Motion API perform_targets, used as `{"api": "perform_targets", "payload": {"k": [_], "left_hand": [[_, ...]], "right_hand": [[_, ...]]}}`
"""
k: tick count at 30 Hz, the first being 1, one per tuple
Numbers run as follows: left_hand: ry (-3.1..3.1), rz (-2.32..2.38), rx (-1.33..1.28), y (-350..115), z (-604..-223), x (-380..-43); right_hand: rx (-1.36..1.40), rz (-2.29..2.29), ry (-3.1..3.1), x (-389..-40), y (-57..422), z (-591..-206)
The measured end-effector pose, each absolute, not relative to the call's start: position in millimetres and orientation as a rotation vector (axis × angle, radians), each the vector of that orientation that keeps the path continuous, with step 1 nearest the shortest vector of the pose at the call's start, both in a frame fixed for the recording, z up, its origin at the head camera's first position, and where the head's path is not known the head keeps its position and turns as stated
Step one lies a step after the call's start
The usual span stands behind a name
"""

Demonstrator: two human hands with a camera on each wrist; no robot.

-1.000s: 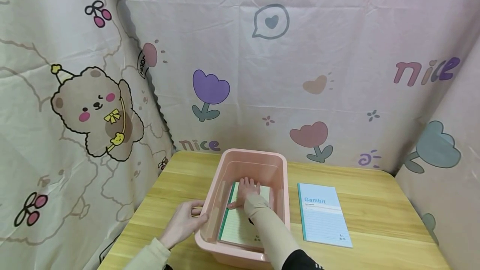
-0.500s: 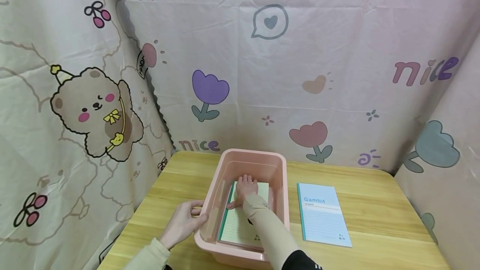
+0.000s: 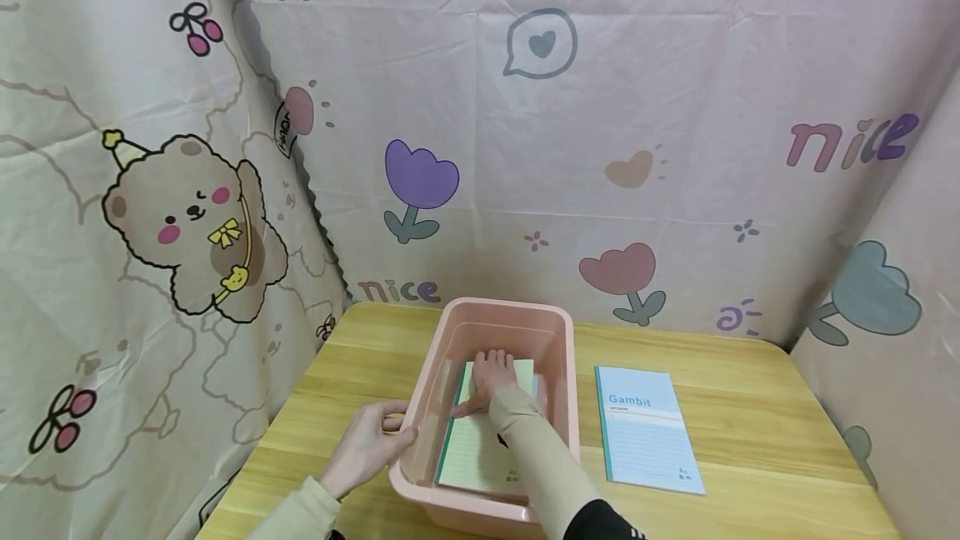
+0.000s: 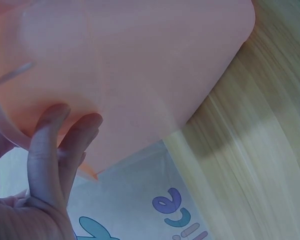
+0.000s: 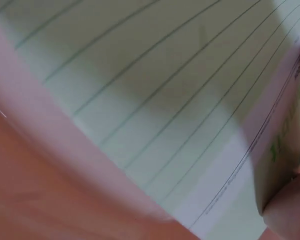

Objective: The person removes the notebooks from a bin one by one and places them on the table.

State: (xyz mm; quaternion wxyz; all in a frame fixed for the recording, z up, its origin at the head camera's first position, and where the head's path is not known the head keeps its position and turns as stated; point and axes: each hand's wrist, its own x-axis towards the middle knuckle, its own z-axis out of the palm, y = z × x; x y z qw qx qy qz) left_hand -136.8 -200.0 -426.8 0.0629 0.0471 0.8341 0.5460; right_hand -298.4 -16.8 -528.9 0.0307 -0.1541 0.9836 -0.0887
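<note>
A pink plastic bin stands on the table with a pale green lined notebook inside. My left hand holds the bin's left rim, thumb on top and fingers against the outer wall in the left wrist view. Down in the bin, my right hand grips the green notebook, its thumb at the dark green spine and its fingers at the far end. The cover bends beside the fingers in the right wrist view. A strip of something bluish shows along the notebook's right edge; the forearm hides part of the cover.
A light blue notebook marked "Gambit" lies flat on the wooden table, right of the bin. Printed curtains hang behind the table and at both sides.
The green notebook has shifted slightly away and to the left under my right hand, and the bluish strip now shows at its right edge. My left hand and the bin stay put.
</note>
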Motion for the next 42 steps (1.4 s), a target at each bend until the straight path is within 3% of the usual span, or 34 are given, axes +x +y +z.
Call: {"api": "perform_targets", "payload": {"k": [17,42], "left_hand": [[2.512,1.639,0.134,-200.6,-427.9,-137.6],[2.526,1.646,0.163,-200.6,-427.6,-136.2]], "right_hand": [[-0.326,-0.114,3.158,-306.2,-21.3,-530.1],[-0.429,-0.080,3.161,-309.1,-15.3,-508.5]]}}
